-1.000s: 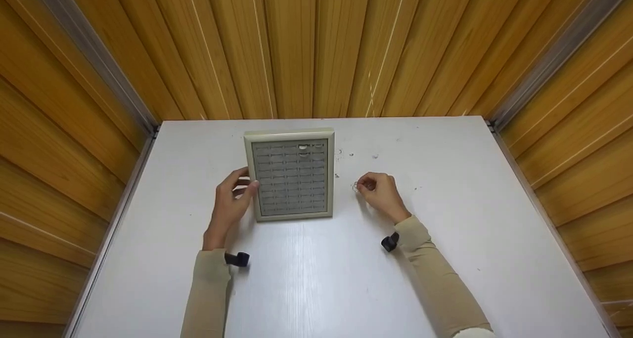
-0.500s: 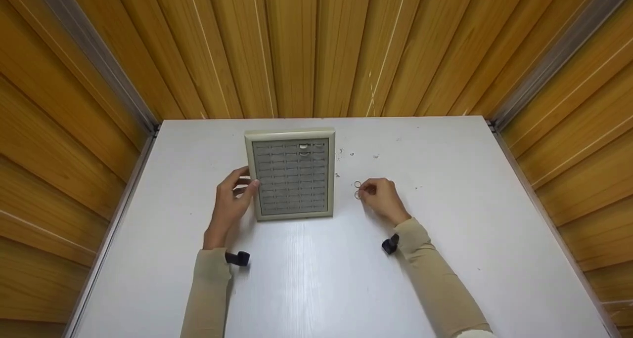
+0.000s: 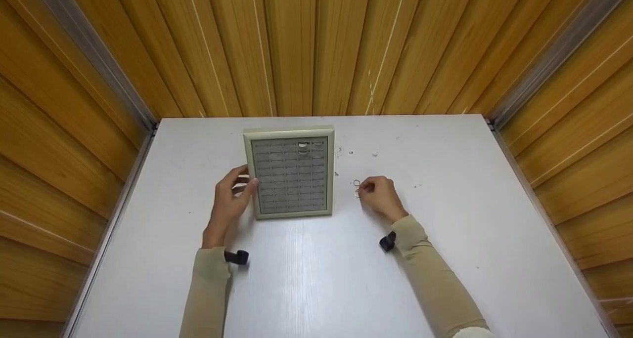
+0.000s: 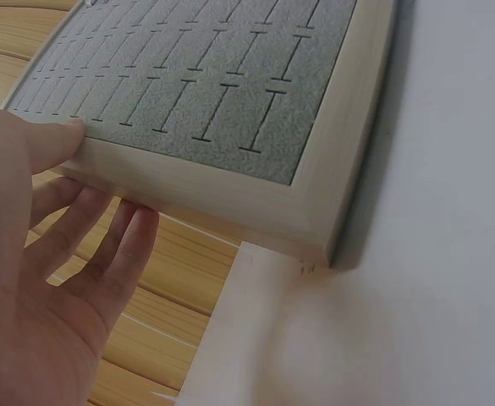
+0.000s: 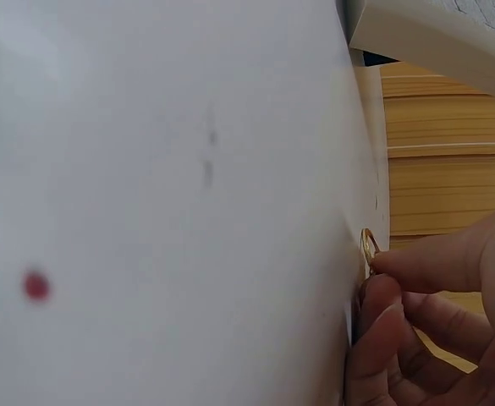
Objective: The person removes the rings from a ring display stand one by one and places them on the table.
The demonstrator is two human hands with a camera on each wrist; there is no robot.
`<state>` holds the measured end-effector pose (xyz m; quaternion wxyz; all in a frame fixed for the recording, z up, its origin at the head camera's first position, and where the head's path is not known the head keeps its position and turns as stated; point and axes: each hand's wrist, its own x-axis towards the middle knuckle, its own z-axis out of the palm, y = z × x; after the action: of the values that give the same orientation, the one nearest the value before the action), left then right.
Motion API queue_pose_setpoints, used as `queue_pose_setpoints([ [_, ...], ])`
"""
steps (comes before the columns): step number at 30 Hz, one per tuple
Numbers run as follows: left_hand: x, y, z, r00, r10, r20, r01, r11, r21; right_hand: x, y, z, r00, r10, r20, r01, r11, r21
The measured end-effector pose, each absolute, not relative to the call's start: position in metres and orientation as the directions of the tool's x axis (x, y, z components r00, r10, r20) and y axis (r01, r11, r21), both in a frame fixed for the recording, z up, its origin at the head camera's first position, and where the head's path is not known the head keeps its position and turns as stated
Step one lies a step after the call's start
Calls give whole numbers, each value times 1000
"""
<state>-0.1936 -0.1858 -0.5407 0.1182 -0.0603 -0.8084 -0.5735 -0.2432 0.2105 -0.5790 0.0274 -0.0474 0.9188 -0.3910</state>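
A ring display board (image 3: 292, 180) with a pale frame and grey slotted padding stands tilted on the table. My left hand (image 3: 230, 202) holds its left edge, the thumb on the front and the fingers behind, as the left wrist view also shows. To the right of the board, my right hand (image 3: 382, 197) is low at the tabletop, thumb and fingertips pinching a thin gold ring (image 5: 368, 247). A second ring (image 3: 356, 183) lies just beyond those fingertips. Silvery rings (image 3: 303, 145) sit in slots at the board's upper right.
The white table (image 3: 306, 278) bears small marks and tiny specks right of the board, too small to tell apart. Wood-look panels (image 3: 292, 51) rise behind the table and along both sides. A black wrist camera (image 3: 388, 241) is strapped at each sleeve.
Since a second ago my right hand has shifted slightly toward me, and two rings now show apart at its fingertips. The left hand and the board have stayed in place.
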Motion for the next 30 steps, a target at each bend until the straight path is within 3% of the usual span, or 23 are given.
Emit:
queue_pose_setpoints([
  [6, -205, -191, -559, -960, -45, 277, 247, 336, 909, -244, 211, -579, -995, -94, -28, -46, 697, -715],
  [21, -206, -194, -565, -948, -28, 316, 290, 325, 900, -243, 211, -574, -996, -76, -45, -22, 704, -710],
  [30, -205, -192, -562, -956, -43, 289, 258, 333, 907, -243, 208, -553, -995, -93, 44, -96, 679, -728],
])
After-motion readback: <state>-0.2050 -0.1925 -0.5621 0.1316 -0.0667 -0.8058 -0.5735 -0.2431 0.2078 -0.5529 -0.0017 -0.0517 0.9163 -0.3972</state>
